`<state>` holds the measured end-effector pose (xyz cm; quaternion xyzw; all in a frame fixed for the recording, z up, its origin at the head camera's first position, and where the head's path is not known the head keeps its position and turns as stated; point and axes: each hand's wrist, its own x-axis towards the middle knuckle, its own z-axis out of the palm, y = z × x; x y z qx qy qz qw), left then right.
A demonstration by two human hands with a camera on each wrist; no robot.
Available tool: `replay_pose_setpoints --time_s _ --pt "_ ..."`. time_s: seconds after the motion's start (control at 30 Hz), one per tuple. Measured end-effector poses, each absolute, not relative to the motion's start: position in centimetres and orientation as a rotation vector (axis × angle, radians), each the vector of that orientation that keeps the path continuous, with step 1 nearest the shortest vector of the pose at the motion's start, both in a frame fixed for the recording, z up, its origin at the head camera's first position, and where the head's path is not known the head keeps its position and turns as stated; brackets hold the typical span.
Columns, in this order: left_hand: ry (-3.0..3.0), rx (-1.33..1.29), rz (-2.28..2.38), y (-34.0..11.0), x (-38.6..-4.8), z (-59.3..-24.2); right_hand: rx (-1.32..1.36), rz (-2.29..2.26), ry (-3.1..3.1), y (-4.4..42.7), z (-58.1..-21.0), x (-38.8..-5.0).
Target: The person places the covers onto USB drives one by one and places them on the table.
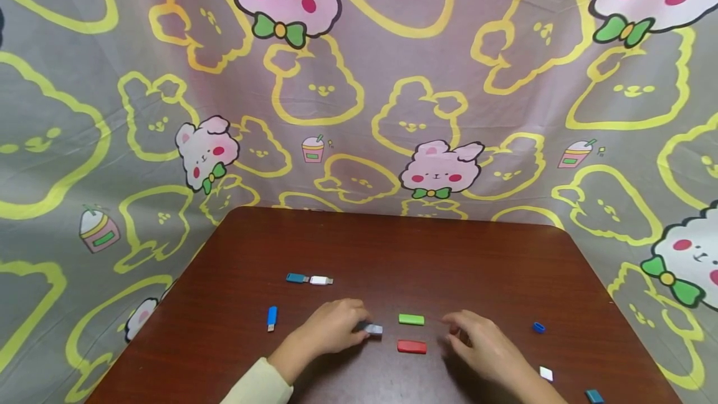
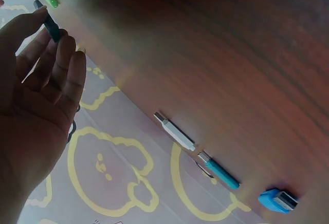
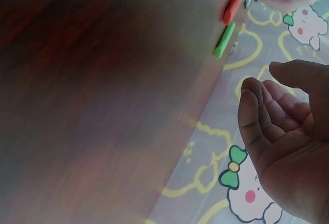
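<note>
Between thumb and fingers, my left hand pinches a grey USB stick, which looks dark in the left wrist view. Just right of it on the table lie a green stick and, nearer the front, a red stick. My right hand is to the right of these two, its fingers loosely bent and holding nothing; in the right wrist view its palm shows with thumb and fingers apart.
A teal stick and a white stick lie end to end at the back left of the table. A blue stick lies at the left. On the right are a blue cap, a white piece and a teal piece.
</note>
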<state>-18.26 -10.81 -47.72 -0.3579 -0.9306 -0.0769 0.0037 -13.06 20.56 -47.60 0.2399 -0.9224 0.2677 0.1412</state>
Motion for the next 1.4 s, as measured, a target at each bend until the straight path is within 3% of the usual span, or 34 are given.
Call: replay_pose_setpoints --time_s 0.83,1.4 --pt "-2.941 -1.104 -0.187 -11.0 -18.5 -48.7 0.393 0.792 -2.87 25.4 -46.7 -11.8" --pt "-2.887 -1.058 -0.188 -12.9 -19.3 -47.6 0.377 0.727 -2.744 27.7 -47.6 -10.7"
